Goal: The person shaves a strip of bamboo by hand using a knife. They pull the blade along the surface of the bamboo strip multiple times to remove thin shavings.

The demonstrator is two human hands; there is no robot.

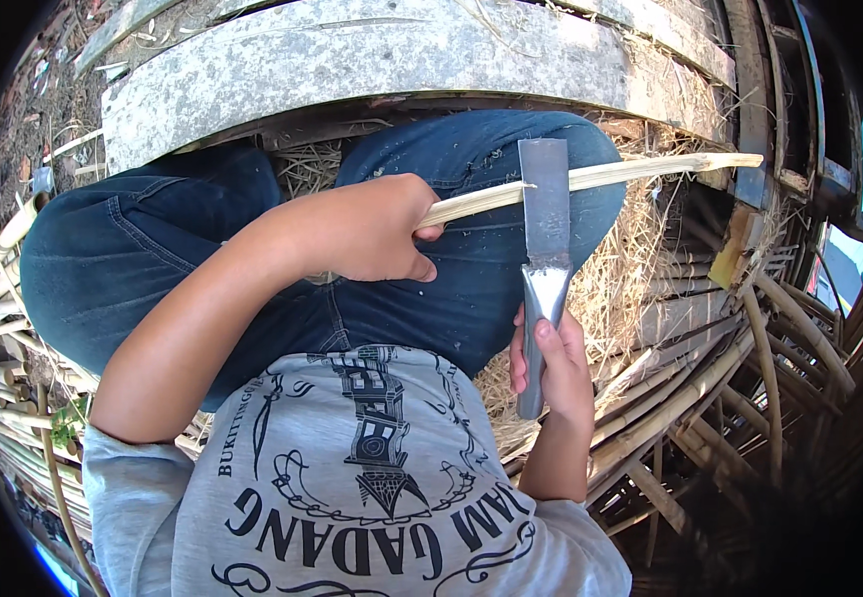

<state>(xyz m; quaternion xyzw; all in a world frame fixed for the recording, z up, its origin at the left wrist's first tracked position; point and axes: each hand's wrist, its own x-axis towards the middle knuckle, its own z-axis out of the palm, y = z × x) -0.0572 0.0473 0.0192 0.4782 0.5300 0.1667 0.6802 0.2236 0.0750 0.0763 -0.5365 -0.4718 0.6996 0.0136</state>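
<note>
Your right hand (563, 360) was wrapped around the handle of a broad-bladed knife (548, 224), its blade crossing over the pale wooden strip (650, 169). Your left hand (382, 227) clenched the strip's left end above your blue jeans (103, 261), and weathered planks (372, 60) lay beyond.

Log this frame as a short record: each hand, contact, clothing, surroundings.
Left hand: closed around a pale wooden strip, its free end pointing right
Right hand: gripping a broad-bladed metal knife by its handle
Contact: the blade crosses over the strip; cutting depth can't be judged
Clothing: grey printed shirt, dark blue jeans
Ahead: weathered planks
Right side: straw-like scraps, thin poles
Left side: stacked poles
</note>
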